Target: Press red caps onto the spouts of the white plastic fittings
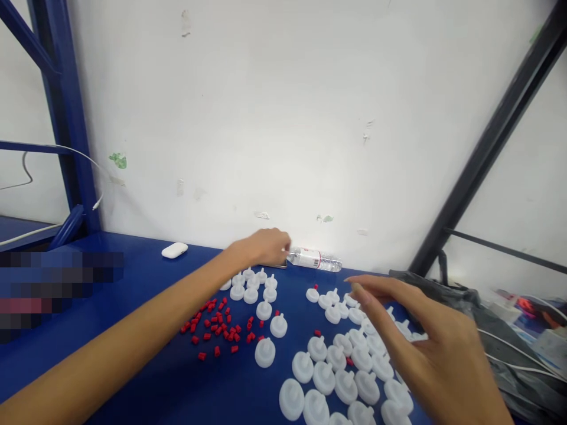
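My left hand (271,245) reaches to the back of the blue table (146,383). Its curled fingers are at the near-left end of a clear plastic water bottle (309,258) lying on its side by the wall, and seem closed on it. Just under that hand shows the edge of a flat, dark object (280,265). At the right, my right hand (411,336) hovers above a spread of white round plastic pieces (325,378) with short stems. Its thumb and forefinger point forward, tips close together, with nothing visible between them.
Small red caps (217,319) lie scattered left of centre, beside more white pieces (251,295). A white earbud case (175,250) sits at the back left. Black plastic sheeting (460,301) and cables border the right side. Blue posts (73,106) stand at left.
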Demonstrator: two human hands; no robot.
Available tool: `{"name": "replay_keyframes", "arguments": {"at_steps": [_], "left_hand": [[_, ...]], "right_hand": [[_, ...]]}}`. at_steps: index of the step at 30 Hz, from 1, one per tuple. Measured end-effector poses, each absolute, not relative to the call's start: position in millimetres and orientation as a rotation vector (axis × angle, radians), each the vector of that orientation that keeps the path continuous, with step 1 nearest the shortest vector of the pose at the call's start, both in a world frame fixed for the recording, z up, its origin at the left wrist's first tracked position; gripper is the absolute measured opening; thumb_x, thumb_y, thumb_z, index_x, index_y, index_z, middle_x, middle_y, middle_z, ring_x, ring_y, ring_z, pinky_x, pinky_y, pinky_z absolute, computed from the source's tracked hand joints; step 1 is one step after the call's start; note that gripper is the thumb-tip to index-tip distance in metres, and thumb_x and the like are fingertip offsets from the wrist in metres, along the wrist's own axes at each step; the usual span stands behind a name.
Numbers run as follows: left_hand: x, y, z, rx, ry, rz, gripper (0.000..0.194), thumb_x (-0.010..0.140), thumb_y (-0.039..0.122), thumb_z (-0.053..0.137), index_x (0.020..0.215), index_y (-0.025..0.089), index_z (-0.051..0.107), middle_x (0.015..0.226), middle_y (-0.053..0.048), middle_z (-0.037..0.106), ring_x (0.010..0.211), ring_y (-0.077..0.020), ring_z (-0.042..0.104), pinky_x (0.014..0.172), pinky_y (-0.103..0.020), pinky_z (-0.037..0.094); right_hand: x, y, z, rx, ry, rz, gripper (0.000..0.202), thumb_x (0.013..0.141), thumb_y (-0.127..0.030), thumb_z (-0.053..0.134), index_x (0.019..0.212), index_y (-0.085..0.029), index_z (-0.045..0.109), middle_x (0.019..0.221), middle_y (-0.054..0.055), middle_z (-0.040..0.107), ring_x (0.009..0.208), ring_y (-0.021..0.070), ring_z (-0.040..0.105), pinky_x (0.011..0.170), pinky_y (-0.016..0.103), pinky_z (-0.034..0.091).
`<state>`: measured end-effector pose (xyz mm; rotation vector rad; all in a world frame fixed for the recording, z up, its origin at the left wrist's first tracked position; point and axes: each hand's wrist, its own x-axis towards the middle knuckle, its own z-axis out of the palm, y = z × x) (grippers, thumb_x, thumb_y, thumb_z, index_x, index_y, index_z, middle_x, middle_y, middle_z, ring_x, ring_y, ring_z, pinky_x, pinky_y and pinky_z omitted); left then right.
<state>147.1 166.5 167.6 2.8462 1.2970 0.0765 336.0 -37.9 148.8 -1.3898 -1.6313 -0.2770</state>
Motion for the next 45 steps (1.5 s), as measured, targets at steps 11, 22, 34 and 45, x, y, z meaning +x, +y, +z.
{"name": "replay_keyframes", "arguments": {"at_steps": [11,22,34,45], "left_hand": [[198.3,144.8,98.1,3.234,0.764,0.145,0.017,0.099,0.027,0.065,0.110,0.014,0.067,0.108,-0.006,0.070,0.098,-0.0210,0.068,0.086,-0.041,0.059],[196.1,141.3,125.7,3.010,0.724,0.510,0.004,0.093,0.013,0.068,0.089,0.014,0.069,0.086,-0.004,0.072,0.084,-0.0192,0.069,0.078,-0.035,0.055],[183.6,68.9,201.4,2.508,0.328,0.835,0.021,0.103,0.042,0.054,0.100,0.023,0.062,0.078,0.003,0.069,0.067,-0.0135,0.061,0.060,-0.027,0.043],[169.5,80.1,214.4,2.464,0.115,0.520,0.046,0.102,0.032,0.048,0.059,0.019,0.039,0.057,0.005,0.038,0.053,-0.0085,0.034,0.054,-0.027,0.032]], "right_hand": [[343.6,-35.1,147.5,-1.372,-1.681,-0.329,0.016,0.095,-0.044,0.063,0.099,-0.035,0.076,0.096,-0.003,0.079,0.088,0.0184,0.074,0.045,0.014,0.057],[339.7,-35.1,149.8,-1.409,-1.635,-0.271,0.022,0.095,-0.047,0.062,0.106,-0.035,0.075,0.099,-0.002,0.078,0.087,0.0185,0.074,0.038,0.015,0.051],[349.0,-33.4,151.2,-1.565,-1.544,-0.460,0.044,0.093,-0.057,0.063,0.133,-0.039,0.064,0.086,-0.004,0.079,0.028,0.0075,0.042,0.042,0.029,0.047],[336.1,-32.8,145.6,-1.422,-1.672,-0.568,0.037,0.095,-0.044,0.061,0.129,-0.030,0.068,0.115,0.002,0.080,0.088,0.0263,0.078,0.070,0.034,0.061]]}}
